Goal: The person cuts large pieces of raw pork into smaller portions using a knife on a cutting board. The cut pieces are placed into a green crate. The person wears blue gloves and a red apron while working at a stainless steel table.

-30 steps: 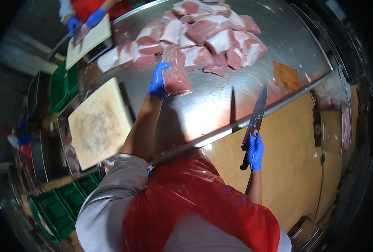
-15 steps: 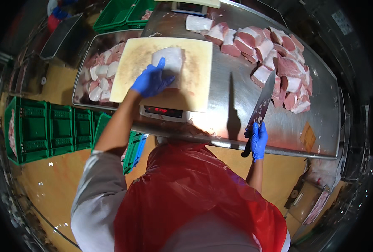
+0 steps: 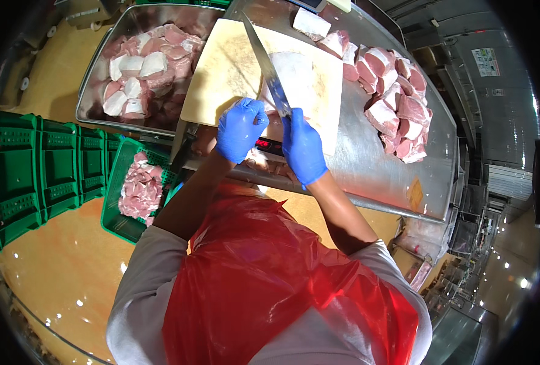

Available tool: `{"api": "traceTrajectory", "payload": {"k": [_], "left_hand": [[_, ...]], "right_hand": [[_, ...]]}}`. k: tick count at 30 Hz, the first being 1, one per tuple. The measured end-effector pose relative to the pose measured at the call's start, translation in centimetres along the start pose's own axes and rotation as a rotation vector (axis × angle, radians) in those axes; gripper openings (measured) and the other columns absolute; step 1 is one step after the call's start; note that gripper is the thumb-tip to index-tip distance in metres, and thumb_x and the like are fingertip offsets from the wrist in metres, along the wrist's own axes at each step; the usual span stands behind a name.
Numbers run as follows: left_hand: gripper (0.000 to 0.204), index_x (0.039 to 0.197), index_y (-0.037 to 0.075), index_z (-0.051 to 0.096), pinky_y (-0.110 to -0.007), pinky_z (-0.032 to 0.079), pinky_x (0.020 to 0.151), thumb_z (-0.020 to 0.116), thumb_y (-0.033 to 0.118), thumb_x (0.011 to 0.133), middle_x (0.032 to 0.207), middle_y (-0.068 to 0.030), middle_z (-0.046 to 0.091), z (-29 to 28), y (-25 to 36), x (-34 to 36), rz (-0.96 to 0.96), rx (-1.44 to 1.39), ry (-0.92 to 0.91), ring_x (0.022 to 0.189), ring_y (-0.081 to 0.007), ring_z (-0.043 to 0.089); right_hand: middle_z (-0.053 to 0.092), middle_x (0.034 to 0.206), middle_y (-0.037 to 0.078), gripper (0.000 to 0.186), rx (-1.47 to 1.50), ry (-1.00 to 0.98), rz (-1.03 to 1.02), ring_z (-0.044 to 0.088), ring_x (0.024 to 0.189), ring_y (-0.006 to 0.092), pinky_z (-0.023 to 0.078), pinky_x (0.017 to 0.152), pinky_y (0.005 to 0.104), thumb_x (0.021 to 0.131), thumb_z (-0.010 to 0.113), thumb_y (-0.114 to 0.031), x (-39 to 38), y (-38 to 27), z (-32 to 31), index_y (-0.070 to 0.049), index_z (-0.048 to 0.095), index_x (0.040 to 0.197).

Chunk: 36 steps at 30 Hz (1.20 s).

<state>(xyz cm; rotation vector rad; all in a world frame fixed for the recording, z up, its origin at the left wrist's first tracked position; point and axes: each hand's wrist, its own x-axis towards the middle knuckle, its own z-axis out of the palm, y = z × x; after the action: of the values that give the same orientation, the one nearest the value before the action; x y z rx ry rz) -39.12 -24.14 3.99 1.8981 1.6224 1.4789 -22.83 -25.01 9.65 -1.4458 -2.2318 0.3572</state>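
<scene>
My right hand (image 3: pixel 303 146), in a blue glove, is closed round the handle of a long knife (image 3: pixel 264 61). The blade points away and to the left, slanting over the pale cutting board (image 3: pixel 221 79). A slab of meat with a white fat layer (image 3: pixel 294 70) lies on the board, partly behind the blade. My left hand (image 3: pixel 241 131), gloved in blue too, is curled closed by the board's near edge, left of the slab's near end. Whatever its fingers hold, if anything, is hidden. Between my hands, a scale's red display (image 3: pixel 267 145) shows below the board.
Several cut meat pieces (image 3: pixel 397 103) are heaped on the steel table (image 3: pixel 367 164) to the right. A metal tub (image 3: pixel 90 100) of meat stands left of the board. Below it is a green crate (image 3: pixel 113 201) with trimmings; more green crates (image 3: pixel 23 176) line the left side.
My left hand has come off the slab toward me and curled closed. My right hand has brought the knife from the table's right side to over the board. The view has shifted.
</scene>
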Motion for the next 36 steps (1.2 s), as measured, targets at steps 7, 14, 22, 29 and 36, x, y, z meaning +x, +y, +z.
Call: {"api": "traceTrajectory", "payload": {"k": [7, 14, 22, 29, 36], "left_hand": [[0.005, 0.079, 0.007, 0.060, -0.044, 0.052, 0.063, 0.064, 0.008, 0.080, 0.073, -0.0143, 0.060, -0.1, -1.3, -0.4, 0.026, 0.017, 0.037, 0.070, -0.0338, 0.062], [0.011, 0.074, 0.002, 0.059, -0.038, 0.050, 0.063, 0.070, 0.001, 0.074, 0.073, -0.0144, 0.060, -3.7, -3.1, -0.6, -0.141, -0.135, -0.012, 0.070, -0.0311, 0.060], [0.011, 0.087, 0.004, 0.066, -0.036, 0.052, 0.062, 0.074, 0.010, 0.081, 0.076, -0.0113, 0.062, -6.3, -2.1, -3.6, -0.269, -0.161, 0.119, 0.065, -0.0262, 0.061], [0.021, 0.100, 0.006, 0.066, -0.041, 0.050, 0.083, 0.071, 0.006, 0.080, 0.090, -0.0123, 0.064, -1.4, 0.2, 0.5, 0.192, 0.117, 0.088, 0.085, -0.0314, 0.063], [0.007, 0.083, 0.007, 0.063, -0.040, 0.050, 0.074, 0.069, 0.007, 0.078, 0.081, -0.0123, 0.062, -4.1, -1.9, -2.3, -0.078, 0.259, 0.025, 0.077, -0.0304, 0.062]], "right_hand": [[0.066, 0.085, 0.025, 0.029, -0.336, -0.370, 0.064, 0.067, 0.076, 0.0448, 0.053, 0.065, 0.0530, 0.089, 0.055, -0.003, -2.1, 0.8, -1.8, -0.002, 0.045, 0.116], [0.064, 0.075, 0.023, 0.026, -0.590, -0.670, -0.001, 0.066, 0.069, 0.0432, 0.051, 0.058, 0.0521, 0.090, 0.061, -0.008, -7.9, 3.3, -16.8, -0.004, 0.049, 0.112], [0.060, 0.072, 0.027, 0.019, -0.146, -0.291, 0.145, 0.062, 0.068, 0.0483, 0.047, 0.057, 0.0553, 0.096, 0.059, -0.015, -10.4, 2.6, -10.4, -0.004, 0.046, 0.105], [0.066, 0.080, 0.026, 0.030, -0.110, -0.268, -0.035, 0.067, 0.074, 0.0427, 0.053, 0.065, 0.0499, 0.093, 0.054, -0.008, -2.6, 0.0, -1.4, 0.010, 0.046, 0.117], [0.068, 0.082, 0.025, 0.022, -0.084, -0.559, 0.026, 0.068, 0.077, 0.0421, 0.053, 0.068, 0.0514, 0.095, 0.055, -0.014, -4.5, 1.3, -7.4, 0.003, 0.049, 0.109]]}}
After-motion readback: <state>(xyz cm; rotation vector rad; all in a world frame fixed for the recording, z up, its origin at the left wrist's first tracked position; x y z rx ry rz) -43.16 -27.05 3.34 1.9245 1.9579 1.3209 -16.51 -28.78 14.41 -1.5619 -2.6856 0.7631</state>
